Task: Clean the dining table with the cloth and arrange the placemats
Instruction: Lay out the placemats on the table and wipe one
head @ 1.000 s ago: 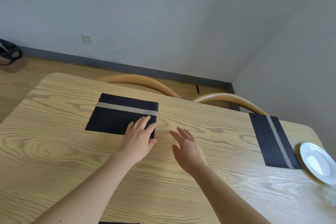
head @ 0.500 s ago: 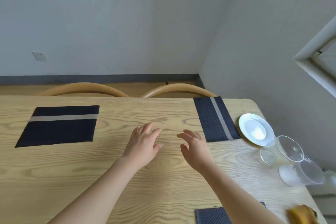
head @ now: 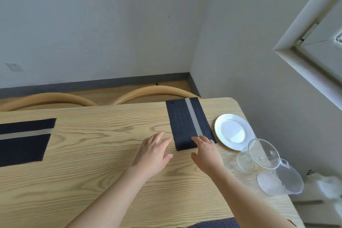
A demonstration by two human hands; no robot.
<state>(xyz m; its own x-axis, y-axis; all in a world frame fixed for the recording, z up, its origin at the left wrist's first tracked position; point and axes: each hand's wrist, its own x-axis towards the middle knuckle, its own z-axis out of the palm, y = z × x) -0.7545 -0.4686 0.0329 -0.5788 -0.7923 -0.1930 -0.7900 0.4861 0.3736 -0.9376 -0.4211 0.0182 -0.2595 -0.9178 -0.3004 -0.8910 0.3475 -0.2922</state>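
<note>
Placemat (head: pixel 179 126) by the plate (head: pixel 232 131): where did it lie?

— At the far right corner of the table (head: pixel 92 181). Its long axis and grey stripe ran away from the person, a little skewed. Its right edge was just beside the plate; touching or not, I couldn't tell.

— And the hands?

— Both spread, fingers relaxed, holding nothing. The right hand (head: pixel 207 153) was nearer: its fingertips (head: pixel 200 138) overlapped the mat's near edge, though whether they pressed it wasn't clear. The left hand (head: pixel 151 153) sat over bare wood just beside the near left corner.

— So the mat lay straight ahead of both?

— Ahead, slightly right. The other placemat (head: pixel 24 140), well apart on the left, lay crosswise. I judged this one wanted a quarter turn to match, right hand leading, mindful of the plate and the glass jug (head: pixel 277 172) close by.
</note>
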